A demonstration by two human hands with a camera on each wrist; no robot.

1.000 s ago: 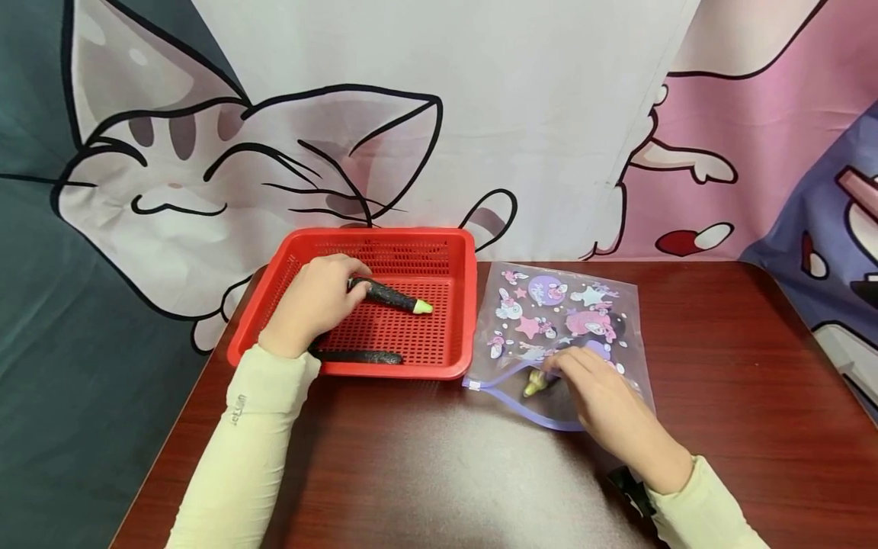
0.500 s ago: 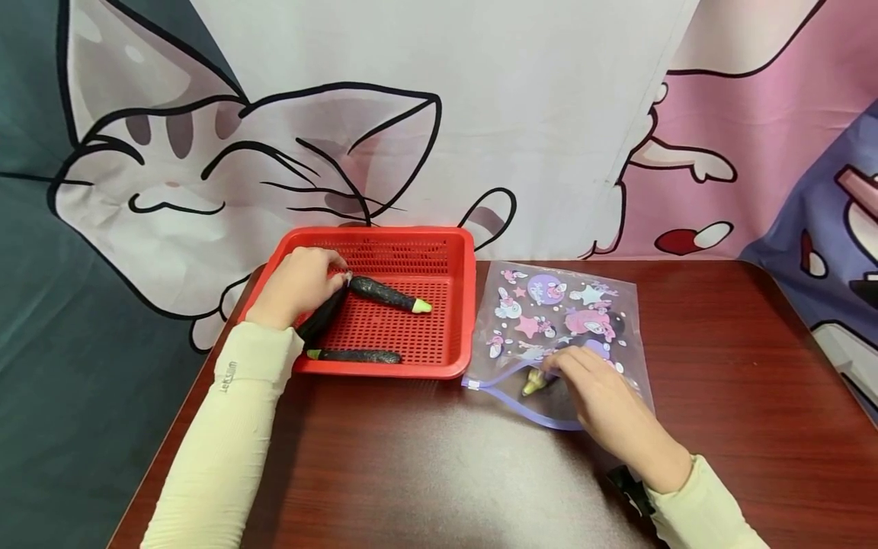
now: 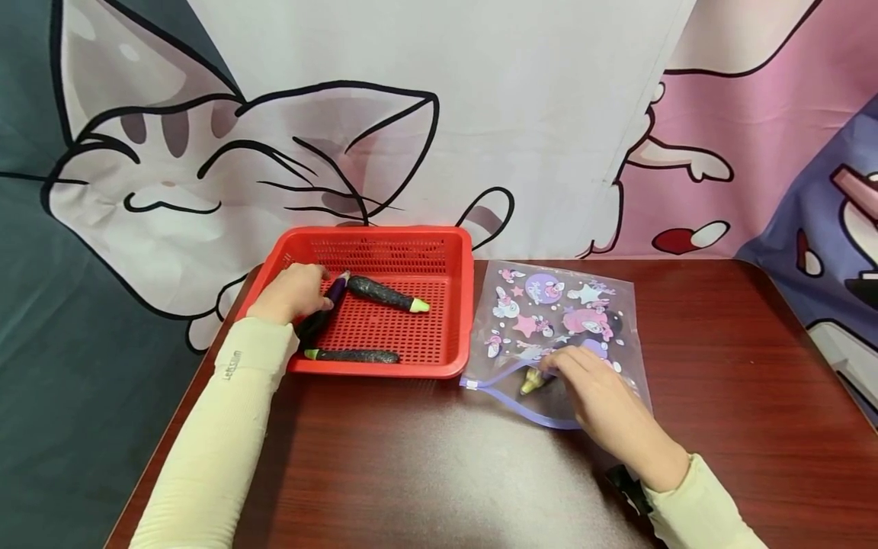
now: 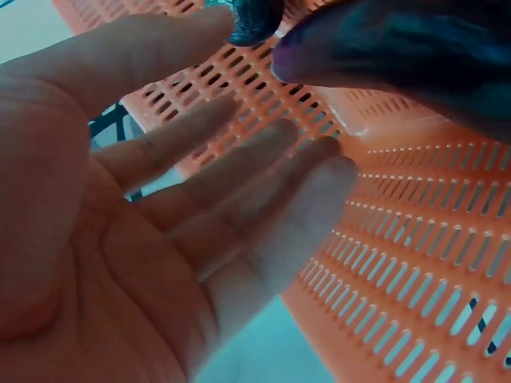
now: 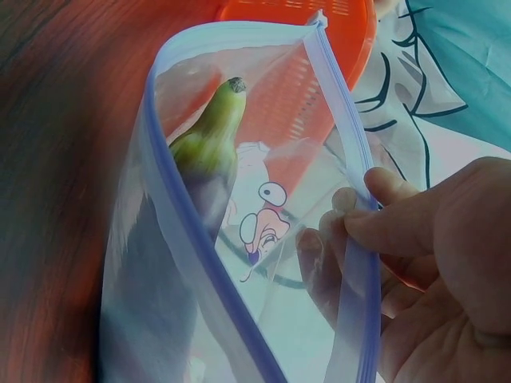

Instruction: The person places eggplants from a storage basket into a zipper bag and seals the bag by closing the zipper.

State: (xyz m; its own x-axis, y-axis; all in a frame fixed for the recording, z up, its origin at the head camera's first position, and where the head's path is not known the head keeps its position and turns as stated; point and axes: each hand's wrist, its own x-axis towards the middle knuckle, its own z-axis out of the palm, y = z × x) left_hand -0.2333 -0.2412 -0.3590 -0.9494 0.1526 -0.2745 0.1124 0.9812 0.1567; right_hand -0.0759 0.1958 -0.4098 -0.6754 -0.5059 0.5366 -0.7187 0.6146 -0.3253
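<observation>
Head view: the left hand (image 3: 291, 291), fingers spread, is near an eggplant (image 3: 316, 325) in the basket (image 3: 464, 305), far-left on the desk (image 3: 398, 465); right hand (image 3: 605, 406), fingers pinching the bag (image 3: 509, 329); roomy right edge.

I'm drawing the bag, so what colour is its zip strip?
Bluish purple; the zip strip shows best in the right wrist view.

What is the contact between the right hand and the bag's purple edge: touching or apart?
Touching. The right wrist view shows it: the right hand pinches the bag's purple edge, with no gap.
</observation>
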